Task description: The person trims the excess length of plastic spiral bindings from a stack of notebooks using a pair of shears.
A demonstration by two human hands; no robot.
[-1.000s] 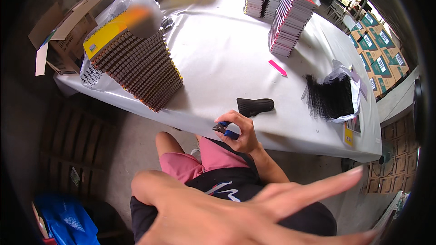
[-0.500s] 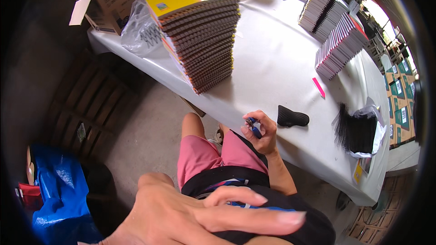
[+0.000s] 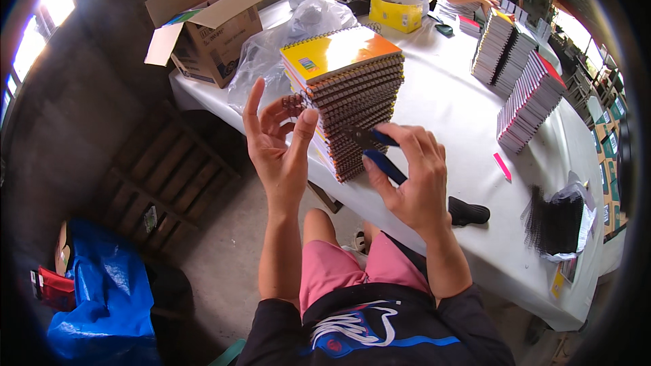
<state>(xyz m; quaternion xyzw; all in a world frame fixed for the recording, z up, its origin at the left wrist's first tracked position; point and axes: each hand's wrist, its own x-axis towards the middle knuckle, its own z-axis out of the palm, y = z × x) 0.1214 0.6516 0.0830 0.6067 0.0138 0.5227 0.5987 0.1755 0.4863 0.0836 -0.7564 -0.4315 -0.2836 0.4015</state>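
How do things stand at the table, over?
Right grip: holding blue-handled, dark-metal pliers. Left grip: open, beside tall, yellow-topped spiral-notebook stack. Pliers hide part of stack.

Daylight glares through a barred window [image 3: 42,24] set in a dark, rough wall [image 3: 102,61], and through a bright opening [image 3: 575,30] at the far right. Below, bare concrete floor [image 3: 217,247] extends between a slatted wooden pallet [image 3: 146,179] and a long table [image 3: 441,98] draped in white.
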